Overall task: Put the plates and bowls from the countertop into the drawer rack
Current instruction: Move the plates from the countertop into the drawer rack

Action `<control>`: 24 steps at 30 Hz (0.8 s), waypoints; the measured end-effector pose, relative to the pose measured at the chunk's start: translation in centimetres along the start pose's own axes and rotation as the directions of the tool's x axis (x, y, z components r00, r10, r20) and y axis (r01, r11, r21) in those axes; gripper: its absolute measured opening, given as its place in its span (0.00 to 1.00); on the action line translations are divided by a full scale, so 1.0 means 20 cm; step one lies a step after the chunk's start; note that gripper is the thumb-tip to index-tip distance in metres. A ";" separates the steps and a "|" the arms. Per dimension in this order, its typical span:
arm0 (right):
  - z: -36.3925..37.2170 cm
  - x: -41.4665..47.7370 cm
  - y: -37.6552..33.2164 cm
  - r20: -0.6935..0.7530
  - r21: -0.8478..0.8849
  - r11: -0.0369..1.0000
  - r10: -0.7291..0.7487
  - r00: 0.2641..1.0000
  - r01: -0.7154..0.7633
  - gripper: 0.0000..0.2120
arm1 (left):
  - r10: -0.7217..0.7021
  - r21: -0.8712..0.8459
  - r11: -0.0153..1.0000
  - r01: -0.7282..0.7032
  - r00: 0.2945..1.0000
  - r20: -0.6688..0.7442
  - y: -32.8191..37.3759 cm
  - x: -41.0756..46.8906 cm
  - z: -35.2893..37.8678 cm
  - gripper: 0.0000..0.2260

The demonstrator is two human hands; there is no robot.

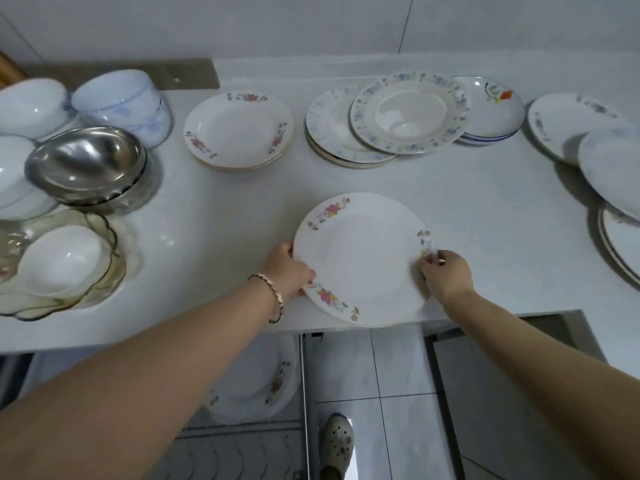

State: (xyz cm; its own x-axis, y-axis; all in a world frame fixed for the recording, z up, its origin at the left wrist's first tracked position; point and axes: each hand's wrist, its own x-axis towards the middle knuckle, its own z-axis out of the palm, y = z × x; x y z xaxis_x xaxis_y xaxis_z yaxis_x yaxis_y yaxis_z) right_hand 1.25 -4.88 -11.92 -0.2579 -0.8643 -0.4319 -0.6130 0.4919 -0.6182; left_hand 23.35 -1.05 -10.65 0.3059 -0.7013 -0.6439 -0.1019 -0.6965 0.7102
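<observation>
White floral plate (360,258) gripped at opposite rims by left hand (289,268) and right hand (443,275), overhanging countertop (221,244) front edge; drawer rack (242,445) below, toward left side.

A white tiled wall (242,26) with thin dark joints rises at the back. At its foot, on the left, lies a mottled brown strip (138,76), and a wooden edge (8,72) shows in the far left corner. Below, glossy grey floor tiles (398,393) carry a pale perforated clog (336,445), its toe pointing toward the wall.
</observation>
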 end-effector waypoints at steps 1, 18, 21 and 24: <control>0.01 -0.05 0.01 -0.003 0.002 1.000 -0.023 1.000 0.023 0.17 | 0.010 0.000 1.000 -0.010 1.000 0.001 -0.03 -0.05 -0.03 0.24; 0.71 -1.36 0.14 0.192 -0.058 0.997 -0.043 0.981 0.055 0.06 | -0.281 0.082 0.959 0.270 0.942 0.185 -1.08 -0.65 -1.02 0.21; 0.89 -1.43 0.26 0.259 -0.075 0.996 0.073 0.963 -0.055 0.06 | -0.388 0.124 0.921 0.370 0.901 0.194 -1.25 -0.62 -1.09 0.19; 1.07 -1.38 0.36 0.257 -0.124 0.980 0.183 0.949 -0.155 0.12 | -0.411 0.204 0.903 0.377 0.898 0.157 -1.36 -0.49 -1.08 0.19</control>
State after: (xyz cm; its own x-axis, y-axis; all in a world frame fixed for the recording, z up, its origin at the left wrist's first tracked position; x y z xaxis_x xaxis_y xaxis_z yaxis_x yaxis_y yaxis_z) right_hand 19.90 24.83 -18.53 -0.1650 -0.7034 -0.6914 -0.6537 0.6029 -0.4574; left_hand 43.67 28.01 -17.51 0.1680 -0.3678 -0.9146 -0.1702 -0.9247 0.3406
